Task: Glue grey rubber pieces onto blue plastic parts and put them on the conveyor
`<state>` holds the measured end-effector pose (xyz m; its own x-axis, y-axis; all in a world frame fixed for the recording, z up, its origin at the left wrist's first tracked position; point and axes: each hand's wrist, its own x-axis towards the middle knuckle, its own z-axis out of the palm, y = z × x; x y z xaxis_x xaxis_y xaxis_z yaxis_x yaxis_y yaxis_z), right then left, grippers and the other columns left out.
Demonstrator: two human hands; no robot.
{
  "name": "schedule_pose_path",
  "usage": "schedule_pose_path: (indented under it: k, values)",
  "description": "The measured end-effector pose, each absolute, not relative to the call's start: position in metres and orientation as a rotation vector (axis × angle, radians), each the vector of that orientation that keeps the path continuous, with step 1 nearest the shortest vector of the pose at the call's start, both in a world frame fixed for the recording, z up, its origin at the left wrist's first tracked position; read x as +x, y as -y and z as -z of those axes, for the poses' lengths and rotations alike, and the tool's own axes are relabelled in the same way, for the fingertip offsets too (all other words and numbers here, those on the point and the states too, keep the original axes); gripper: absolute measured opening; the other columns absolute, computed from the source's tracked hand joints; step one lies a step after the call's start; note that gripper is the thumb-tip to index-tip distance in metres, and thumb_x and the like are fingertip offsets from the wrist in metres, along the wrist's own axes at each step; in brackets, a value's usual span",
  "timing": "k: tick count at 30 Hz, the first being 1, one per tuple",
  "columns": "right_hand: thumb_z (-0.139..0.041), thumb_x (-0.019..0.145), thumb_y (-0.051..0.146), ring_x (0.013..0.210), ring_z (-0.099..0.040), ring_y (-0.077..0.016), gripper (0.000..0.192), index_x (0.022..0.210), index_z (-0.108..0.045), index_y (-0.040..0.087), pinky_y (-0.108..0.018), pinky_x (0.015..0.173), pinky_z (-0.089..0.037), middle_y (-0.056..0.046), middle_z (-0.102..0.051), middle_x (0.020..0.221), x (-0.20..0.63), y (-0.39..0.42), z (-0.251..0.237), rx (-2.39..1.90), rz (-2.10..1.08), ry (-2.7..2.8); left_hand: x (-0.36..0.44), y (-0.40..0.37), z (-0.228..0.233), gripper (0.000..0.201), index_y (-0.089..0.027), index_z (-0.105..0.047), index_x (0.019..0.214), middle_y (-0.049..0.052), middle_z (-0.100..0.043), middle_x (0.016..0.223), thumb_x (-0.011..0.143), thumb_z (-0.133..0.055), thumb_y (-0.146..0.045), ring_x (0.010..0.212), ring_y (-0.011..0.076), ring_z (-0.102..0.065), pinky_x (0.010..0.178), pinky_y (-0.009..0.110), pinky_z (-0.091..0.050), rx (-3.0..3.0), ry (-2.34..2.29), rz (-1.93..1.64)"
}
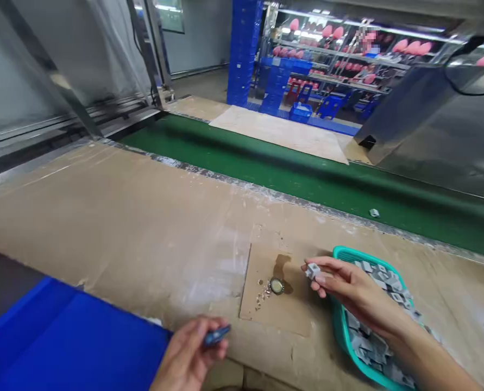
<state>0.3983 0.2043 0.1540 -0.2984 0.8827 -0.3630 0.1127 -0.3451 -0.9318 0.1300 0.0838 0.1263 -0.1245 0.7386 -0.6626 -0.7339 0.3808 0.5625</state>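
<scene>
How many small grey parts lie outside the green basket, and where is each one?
2 clearly. One grey part is pinched in the right hand, beside the green basket. Another lies alone on the green belt. Others may be hidden under the hand.

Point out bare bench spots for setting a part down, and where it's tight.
Free: the brown bench top left of the cardboard square, up to the green belt. Crowded: around the small cap and teal basket, under the right hand.

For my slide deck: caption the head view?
Right hand holds a grey part over a teal basket; left hand grips a blue tool.
</scene>
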Motion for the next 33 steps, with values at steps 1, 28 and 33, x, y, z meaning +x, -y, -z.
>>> schedule_pose_path:
  k: [1, 28, 33]
  values:
    - [-0.071, 0.072, 0.037, 0.070, -0.062, -0.0152, 0.030, 0.097, -0.069, 0.020, -0.028, 0.065, -0.051, -0.007, -0.069, 0.087, 0.393, -0.203, -0.152, -1.369, -1.699, 1.334, 0.140, -0.088, -0.127, 0.029, -0.015, -0.070, 0.063, 0.006, -0.072, 0.080, 0.049, -0.087, -0.033, 0.062, 0.0139, -0.065, 0.058, 0.020, -0.053, 0.045, -1.102, -1.274]
    - [-0.074, 0.066, 0.039, 0.075, -0.071, -0.0246, 0.025, 0.081, -0.068, 0.020, -0.036, 0.071, -0.060, -0.009, -0.074, 0.084, 0.357, -0.180, -0.148, -1.513, -1.158, 1.769, 0.191, -0.106, -0.101, 0.031, -0.013, -0.071, 0.080, 0.006, -0.071, 0.076, 0.054, -0.085, -0.021, 0.069, 0.0138, -0.064, 0.062, 0.021, -0.053, 0.015, -0.993, -1.328]
    - [-0.080, 0.058, 0.037, 0.067, -0.071, -0.0226, 0.027, 0.074, -0.067, 0.020, -0.031, 0.063, -0.061, -0.009, -0.074, 0.075, 0.350, -0.166, -0.161, -1.512, -1.320, 1.532, 0.204, -0.112, -0.110, 0.027, -0.015, -0.072, 0.080, 0.006, -0.073, 0.075, 0.055, -0.084, -0.020, 0.070, 0.0140, -0.066, 0.061, 0.020, -0.054, 0.056, -0.967, -1.391]
